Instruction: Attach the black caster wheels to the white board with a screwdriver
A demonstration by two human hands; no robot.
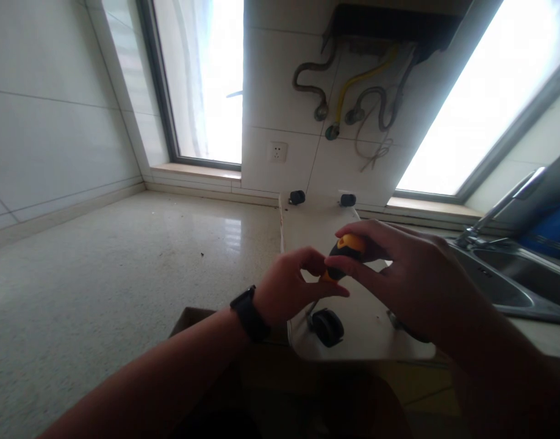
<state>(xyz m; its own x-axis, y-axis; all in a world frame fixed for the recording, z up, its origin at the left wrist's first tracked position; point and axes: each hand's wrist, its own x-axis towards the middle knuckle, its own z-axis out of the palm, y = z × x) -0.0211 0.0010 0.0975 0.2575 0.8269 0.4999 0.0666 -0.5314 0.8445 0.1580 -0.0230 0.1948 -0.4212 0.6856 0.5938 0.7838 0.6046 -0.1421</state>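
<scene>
A screwdriver (340,259) with an orange and black handle slants over a white board with castors (353,332). My right hand (399,262) is closed around the upper part of its handle. Lower on the same handle, the fingers of my left hand (298,283) pinch it near the shaft. The thin shaft runs down to the base of the near-left black castor (326,327); its tip is too dark to make out. Two more castors, a far-left one (297,197) and a far-right one (348,200), stick up at the board's far end. My right wrist partly hides another castor (405,326).
The board rests on a speckled pale countertop (170,274). To the right is a steel double sink (495,280) with a tap (504,201). A wall socket (277,151), a yellow hose (353,79) and grey pipes are at the back, between two bright windows.
</scene>
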